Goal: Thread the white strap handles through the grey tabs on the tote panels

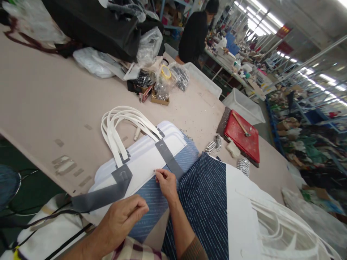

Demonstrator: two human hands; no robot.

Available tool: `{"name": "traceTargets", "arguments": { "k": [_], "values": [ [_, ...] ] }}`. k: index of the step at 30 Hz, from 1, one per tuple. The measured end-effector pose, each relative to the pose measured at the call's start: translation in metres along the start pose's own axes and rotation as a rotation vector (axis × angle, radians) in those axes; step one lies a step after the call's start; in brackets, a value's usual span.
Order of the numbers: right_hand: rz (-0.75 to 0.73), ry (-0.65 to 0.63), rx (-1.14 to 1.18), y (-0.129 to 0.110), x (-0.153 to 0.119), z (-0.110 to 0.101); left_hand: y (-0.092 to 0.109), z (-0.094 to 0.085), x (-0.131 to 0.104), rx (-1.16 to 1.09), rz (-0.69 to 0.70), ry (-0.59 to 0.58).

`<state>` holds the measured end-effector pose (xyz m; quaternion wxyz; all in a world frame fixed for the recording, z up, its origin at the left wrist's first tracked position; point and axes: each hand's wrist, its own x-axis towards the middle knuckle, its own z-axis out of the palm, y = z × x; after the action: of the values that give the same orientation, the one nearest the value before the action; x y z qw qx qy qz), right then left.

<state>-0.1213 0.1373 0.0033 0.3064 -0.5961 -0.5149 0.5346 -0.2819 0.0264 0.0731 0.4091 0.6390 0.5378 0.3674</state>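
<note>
White and blue bag panels point(146, 164) with grey straps and white looped handles point(111, 135) lie stacked on the table before me. My right hand point(166, 182) is over the edge between the white and blue parts, its thumb and forefinger pinched at a tiny dark thing too small to name. Nearer to me, my left hand point(126, 216) is closed above the blue part, with its fingertips hidden. Dark blue patterned fabric point(203, 195) joined to a white panel point(240, 213) lies to the right, beside my right forearm.
A red pad point(242, 135) with a hammer point(240, 123) on it is at the right of the table point(89, 97). A small box of metal parts point(159, 99), plastic bags and a black bag point(100, 25) lie farther back. A person point(192, 38) is beyond the table.
</note>
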Motion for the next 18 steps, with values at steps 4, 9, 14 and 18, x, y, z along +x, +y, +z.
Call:
{"name": "traceTargets", "arguments": {
  "k": [4,9,14,18],
  "values": [
    [-0.051,0.041,-0.270,0.000,0.009,0.010,-0.009,-0.008,-0.003,-0.028,-0.086,-0.034],
    [-0.094,0.010,-0.628,-0.006,0.018,0.020,-0.016,-0.013,-0.004,-0.061,-0.112,-0.024],
    [0.022,-0.044,-0.880,-0.019,0.027,0.005,-0.020,-0.017,-0.004,-0.064,-0.115,-0.030],
    [0.069,0.009,-0.946,-0.032,0.029,-0.011,-0.018,-0.023,-0.009,-0.096,-0.133,-0.066]
  ]
}}
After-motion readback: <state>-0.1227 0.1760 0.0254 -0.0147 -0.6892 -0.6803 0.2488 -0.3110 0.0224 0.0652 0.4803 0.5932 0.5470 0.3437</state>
